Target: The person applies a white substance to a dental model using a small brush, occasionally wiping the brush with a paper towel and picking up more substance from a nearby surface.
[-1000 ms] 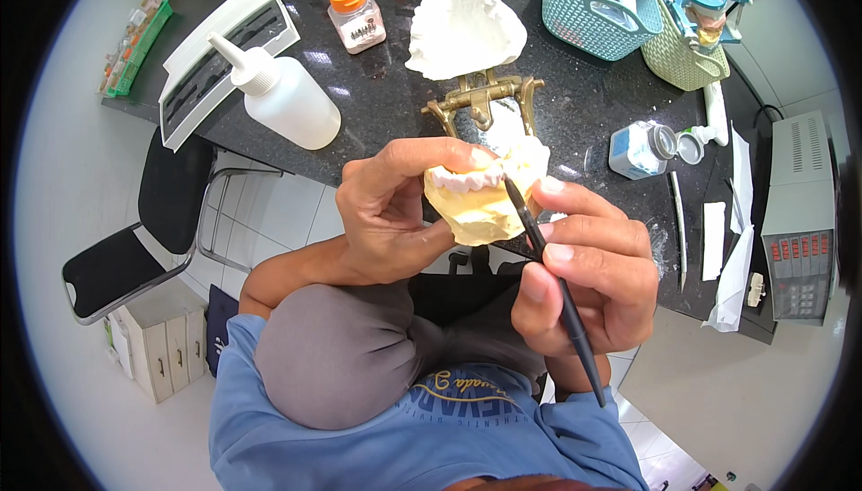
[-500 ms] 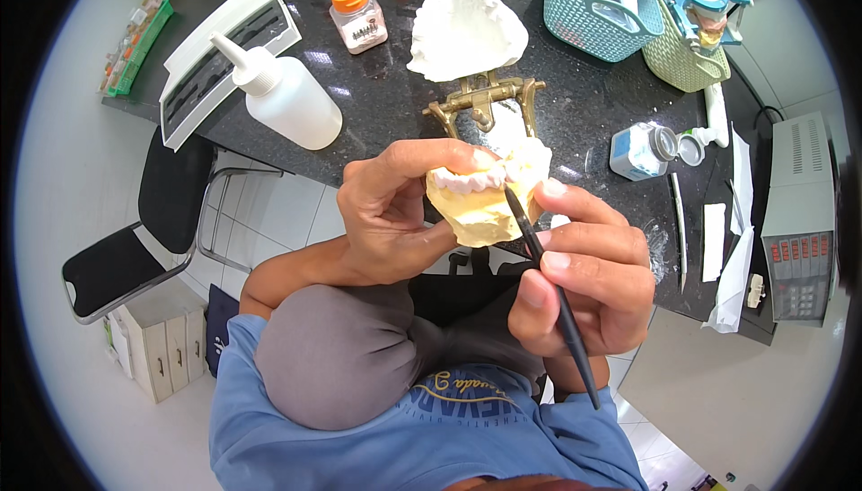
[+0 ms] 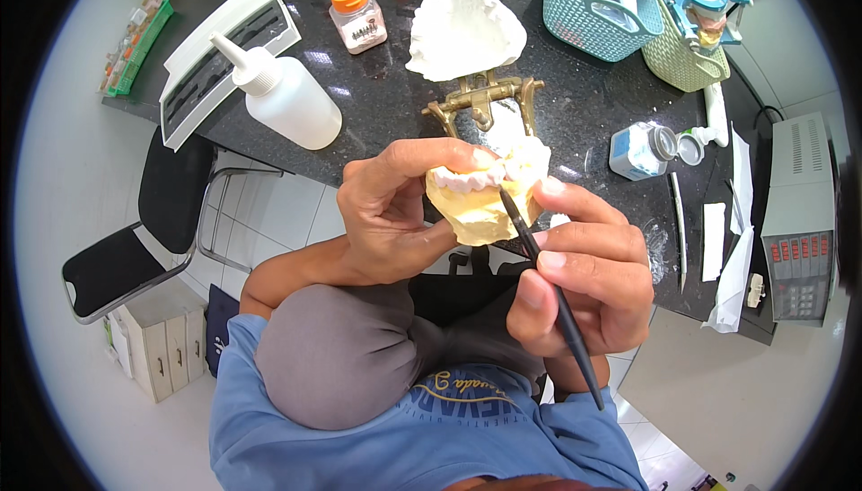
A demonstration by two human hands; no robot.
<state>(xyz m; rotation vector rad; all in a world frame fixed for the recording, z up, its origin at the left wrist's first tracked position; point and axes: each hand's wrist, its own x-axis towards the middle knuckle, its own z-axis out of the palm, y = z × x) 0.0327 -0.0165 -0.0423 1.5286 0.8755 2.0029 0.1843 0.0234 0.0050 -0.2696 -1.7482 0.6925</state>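
At the counter, left grip snug on yellow cast, right grip pinch-tight around black tool

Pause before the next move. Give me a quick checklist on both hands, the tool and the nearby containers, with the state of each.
1. Left hand gripping the yellow dental model: ok, thumb over the top, fingers at its side.
2. Right hand holding the dark pen-like tool: ok, pinched between thumb and fingers.
3. Tool tip in contact, just below the pale pink tooth row: cannot tell; touching or barely apart.
4. Orange-lidded jar closed: ok.
5. Blue-and-white jar closed: not ok, its grey lid appears open.
6. White squeeze bottle upright: ok.
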